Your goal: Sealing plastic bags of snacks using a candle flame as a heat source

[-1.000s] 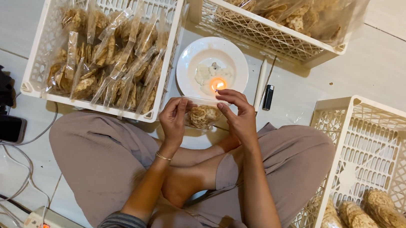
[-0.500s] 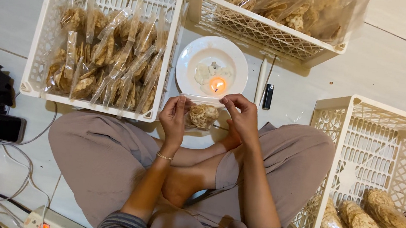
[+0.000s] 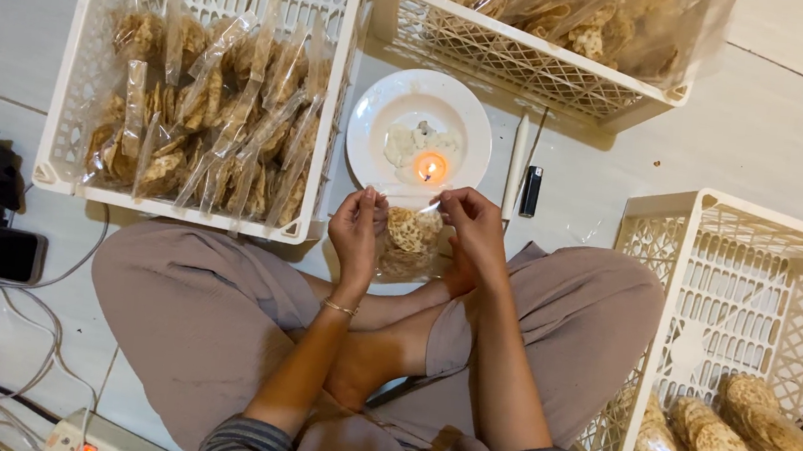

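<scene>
Clear cracker bag (image 3: 410, 241) stretched between left hand (image 3: 357, 233), right hand (image 3: 473, 233) grip

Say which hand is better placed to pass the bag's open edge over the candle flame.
Probably the right hand: it pinches the clear bag top edge nearest the candle flame; the left hand sits farther left.

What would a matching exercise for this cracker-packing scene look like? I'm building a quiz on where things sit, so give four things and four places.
Things:
1. lit candle
2. sealed cracker packets
3. black lighter
4. clear cracker bag

Places:
A. on the floor right of the plate
B. on the white plate
C. between left hand and right hand
D. in the white crate at left

Pairs: 1-B, 2-D, 3-A, 4-C
</scene>
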